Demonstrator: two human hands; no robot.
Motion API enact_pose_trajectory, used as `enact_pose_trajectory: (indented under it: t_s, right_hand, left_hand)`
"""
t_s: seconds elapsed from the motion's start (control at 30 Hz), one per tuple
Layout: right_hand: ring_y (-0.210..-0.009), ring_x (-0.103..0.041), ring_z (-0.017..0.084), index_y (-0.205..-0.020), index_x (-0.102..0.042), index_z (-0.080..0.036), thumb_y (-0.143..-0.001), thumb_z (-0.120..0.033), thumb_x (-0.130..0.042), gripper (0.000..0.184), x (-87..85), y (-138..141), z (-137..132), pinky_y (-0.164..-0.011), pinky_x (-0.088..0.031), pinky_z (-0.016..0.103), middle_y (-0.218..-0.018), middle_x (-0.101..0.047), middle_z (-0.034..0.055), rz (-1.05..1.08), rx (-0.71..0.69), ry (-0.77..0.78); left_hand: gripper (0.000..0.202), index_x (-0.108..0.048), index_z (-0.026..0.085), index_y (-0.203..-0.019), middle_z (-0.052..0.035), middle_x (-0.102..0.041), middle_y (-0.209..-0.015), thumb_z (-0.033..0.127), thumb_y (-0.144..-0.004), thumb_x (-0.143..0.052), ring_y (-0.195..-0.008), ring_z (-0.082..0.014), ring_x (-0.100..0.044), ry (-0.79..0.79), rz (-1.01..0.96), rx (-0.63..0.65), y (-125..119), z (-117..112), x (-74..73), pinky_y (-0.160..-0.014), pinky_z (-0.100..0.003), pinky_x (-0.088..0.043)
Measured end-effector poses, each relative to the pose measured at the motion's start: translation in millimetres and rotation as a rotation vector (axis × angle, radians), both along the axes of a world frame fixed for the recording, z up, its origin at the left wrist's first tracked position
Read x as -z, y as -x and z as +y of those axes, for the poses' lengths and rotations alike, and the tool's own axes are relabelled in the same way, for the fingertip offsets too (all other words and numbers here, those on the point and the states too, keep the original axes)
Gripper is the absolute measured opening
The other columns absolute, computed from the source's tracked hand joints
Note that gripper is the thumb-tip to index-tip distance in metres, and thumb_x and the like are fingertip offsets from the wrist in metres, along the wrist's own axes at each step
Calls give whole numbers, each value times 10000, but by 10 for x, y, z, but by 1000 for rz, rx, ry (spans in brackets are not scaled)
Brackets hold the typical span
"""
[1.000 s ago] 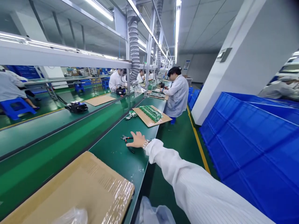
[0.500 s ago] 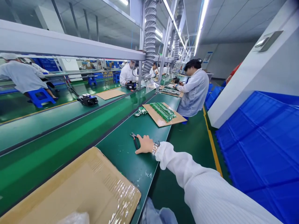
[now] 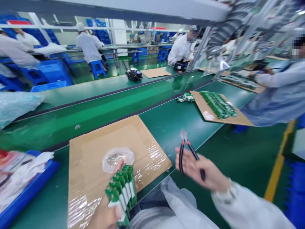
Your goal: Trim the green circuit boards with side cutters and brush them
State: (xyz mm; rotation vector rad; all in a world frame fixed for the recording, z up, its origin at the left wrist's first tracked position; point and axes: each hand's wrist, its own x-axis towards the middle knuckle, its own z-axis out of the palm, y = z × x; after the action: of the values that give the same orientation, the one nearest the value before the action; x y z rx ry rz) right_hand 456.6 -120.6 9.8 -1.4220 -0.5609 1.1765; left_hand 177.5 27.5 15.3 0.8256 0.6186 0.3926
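Raised from the bench since the earlier frame, the cutting pliers (image 3: 181, 156) now lie in our right hand (image 3: 202, 171), between four and five o'clock from the centre of view. Its palm is turned up and its fingers are loosely curled about the spread black handles. Our left hand (image 3: 105, 210), at seven o'clock, has come into view gripping a row of green circuit boards (image 3: 122, 194), the thumb pressed along their near side. Beyond these boards we see a clear plastic container (image 3: 105, 165) of small bits, too blurred to name, resting on a cardboard sheet (image 3: 83, 165). Farther out, at eight o'clock, a blue tray (image 3: 30, 190) stands on the green bench (image 3: 162, 124). At three o'clock, a second cardboard (image 3: 240, 119) bears rows of boards (image 3: 218, 105); a loose heap of boards (image 3: 186, 97) lies just beside it, at two. Near three o'clock sits a co-worker (image 3: 281, 89).
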Motion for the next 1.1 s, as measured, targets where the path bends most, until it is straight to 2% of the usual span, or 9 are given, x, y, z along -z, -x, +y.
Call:
enact_pose_trajectory:
  t_s: [0.07,0.13,0.23,0.33,0.47,0.6,0.7,0.9,1.1]
  right_hand:
    - [-867,-586,163,-1101,-556,-233,-611,-294,-656,504,68,486,-220,-782,-471,330,-952,-583,43,530,6,-118]
    - [-812,-595,169,-1074,-579,-223,-586,-280,-677,501,115,829,-356,-729,-452,320,-936,-588,45,792,-26,-169]
    - [-825,-623,201,-1136,-562,-222,-593,-386,-710,586,143,1009,-433,-752,-422,321,-922,-628,67,857,-119,-174]
    - [-869,-602,197,-1229,-502,-253,-550,-475,-765,762,109,905,-447,-786,-402,309,-922,-623,51,761,-215,-154]
    - [-931,-542,228,-1330,-407,-260,-685,-577,-674,767,-112,641,-308,-824,-414,369,-1001,-545,68,153,-376,-135]
    - [-1024,-493,259,-1379,-320,-292,-799,-316,-617,652,-470,523,74,-842,-431,409,-1147,-476,111,-901,-413,-224]
    - [-951,-476,268,-1310,-395,-230,-733,-218,-635,626,-655,562,359,-787,-434,433,-1079,-466,128,-1420,-404,-335]
    - [-875,-474,260,-1249,-445,-194,-718,-220,-609,556,-706,641,641,-728,-415,421,-995,-479,123,-1652,-424,-393]
    - [-839,-492,265,-1232,-473,-200,-736,-275,-621,523,-683,602,750,-701,-406,404,-963,-507,120,-1733,-445,-335]
  left_hand:
    - [940,-505,222,-1317,-103,-656,-1166,580,-503,-807,-1140,-384,-546,-13,-23,31,-51,0,18,-982,-516,-424]
    - [1027,-433,233,-1383,-97,-652,-1187,590,-493,-802,-1203,-390,-501,-55,-30,49,-118,1,7,-1040,-499,-365]
    - [1108,-310,249,-1450,-102,-591,-1279,587,-513,-795,-1275,-372,-431,-102,3,37,-162,-19,-53,-1081,-482,-300]
    - [1174,-232,240,-1475,-119,-515,-1354,598,-511,-797,-1308,-370,-379,-178,108,6,-144,-55,-162,-1105,-480,-245]
    - [1094,-210,254,-1469,-130,-562,-1281,549,-573,-764,-1185,-375,-495,-261,330,29,-142,-84,-377,-1017,-511,-343]
    - [982,-232,250,-1455,-121,-541,-1323,338,-594,-695,-1080,-325,-581,-387,539,-22,-187,-88,-570,-927,-444,-431]
    - [980,-254,234,-1444,-114,-497,-1388,245,-558,-670,-1214,-316,-510,-446,631,-67,-205,-98,-656,-1001,-430,-395]
    - [844,-330,212,-1405,-89,-555,-1342,274,-606,-595,-1250,-287,-499,-517,717,-121,-223,-83,-725,-961,-384,-461]
    - [849,-352,238,-1406,-83,-494,-1412,316,-615,-649,-1308,-324,-433,-549,717,-81,-197,27,-579,-1051,-455,-386]
